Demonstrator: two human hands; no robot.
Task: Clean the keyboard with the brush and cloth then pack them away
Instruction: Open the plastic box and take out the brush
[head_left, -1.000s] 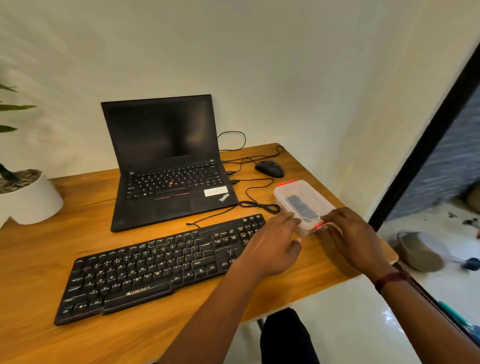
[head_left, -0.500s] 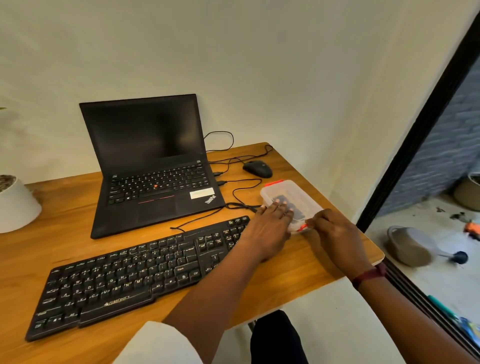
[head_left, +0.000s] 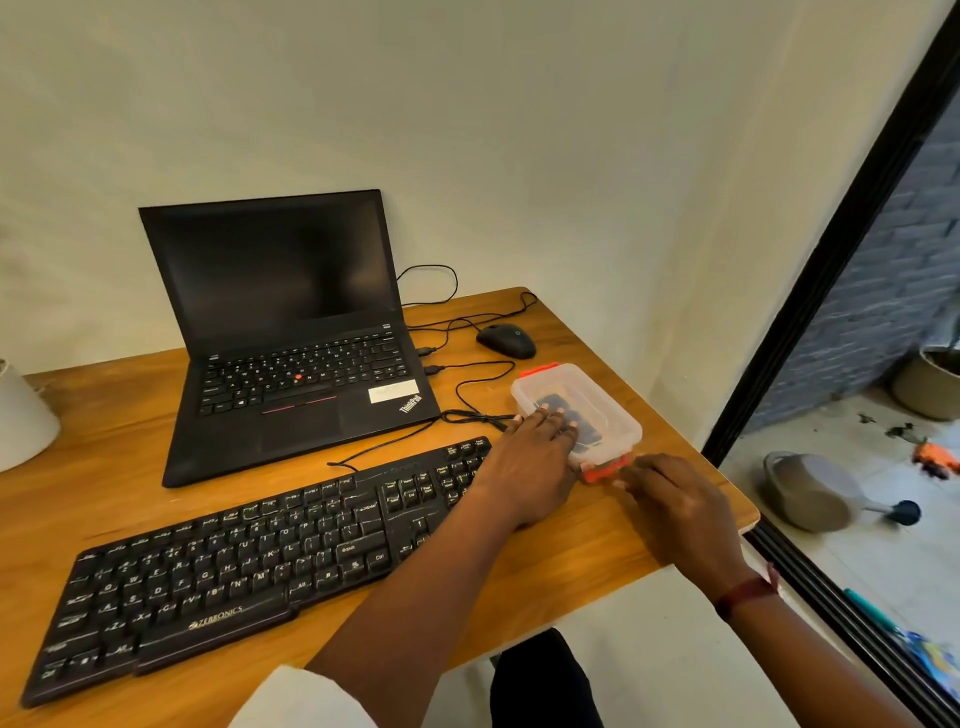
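A black keyboard (head_left: 234, 566) lies along the near side of the wooden desk (head_left: 613, 551). To its right stands a clear plastic box (head_left: 602, 405) with its lid on and an orange clip at each end. Something dark (head_left: 553, 402) shows through the lid; I cannot tell what it is. My left hand (head_left: 524, 467) reaches over the keyboard's right end, and its fingers lie flat on the lid, holding the box down. My right hand (head_left: 680, 504) rests on the desk with its fingertips at the near orange clip (head_left: 605, 470). No brush or cloth is visible outside the box.
An open black laptop (head_left: 291, 332) stands behind the keyboard. A black mouse (head_left: 506, 340) and loose cables (head_left: 467, 384) lie beside the box. A white plant pot (head_left: 21, 415) sits at the far left. The desk's right edge (head_left: 750, 517) is close to my right hand.
My left hand slid from the box's near edge up onto the lid. My right hand stayed at the near orange clip. My view shifted a little.
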